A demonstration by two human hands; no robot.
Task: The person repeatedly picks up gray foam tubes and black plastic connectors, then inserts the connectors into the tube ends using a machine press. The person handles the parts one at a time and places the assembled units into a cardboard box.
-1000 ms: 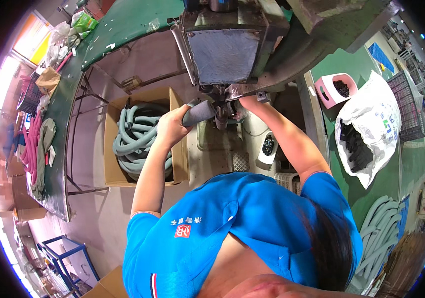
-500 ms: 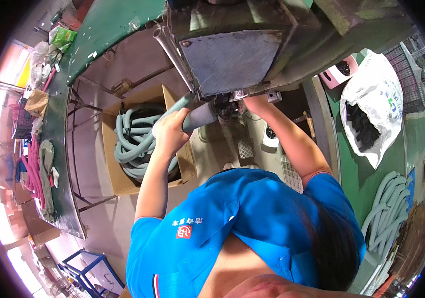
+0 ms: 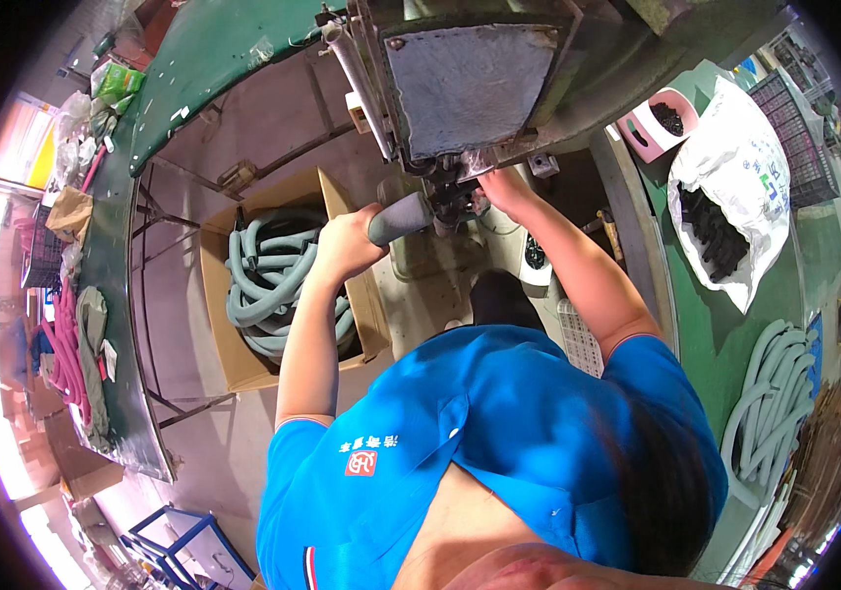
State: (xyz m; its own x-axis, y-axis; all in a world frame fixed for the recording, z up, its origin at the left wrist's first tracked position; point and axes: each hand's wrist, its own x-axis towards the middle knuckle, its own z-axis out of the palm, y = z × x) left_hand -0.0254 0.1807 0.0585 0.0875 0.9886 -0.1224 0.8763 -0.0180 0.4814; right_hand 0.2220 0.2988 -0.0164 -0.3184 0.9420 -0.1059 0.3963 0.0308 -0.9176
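Observation:
Closed around the left end of a thick grey tube (image 3: 403,218), my left hand (image 3: 348,246) is beside the machine, with its fingers partly hidden. The tube's other end points at dark metal parts (image 3: 452,197) beneath the machine head (image 3: 470,88). At the right side of those parts is my right hand (image 3: 507,194), its fingers bent together under the head's lower edge. What its fingertips hold is too small and covered to make out. Below my left hand stands an open cardboard box (image 3: 373,324) holding several coiled grey-green tubes (image 3: 268,285).
On the green bench at right are a pink bin (image 3: 642,143) of small black parts, a white sack (image 3: 750,187) of black pieces and a pile of grey-green tubes (image 3: 770,403). Pink tubes (image 3: 66,339) lie on the left bench. A blue metal frame (image 3: 180,541) stands lower left.
A thin light-green tube seen in my left hand no longer shows. That hand has turned and come slightly right, onto the thick tube's end. My right hand stays by the metal parts.

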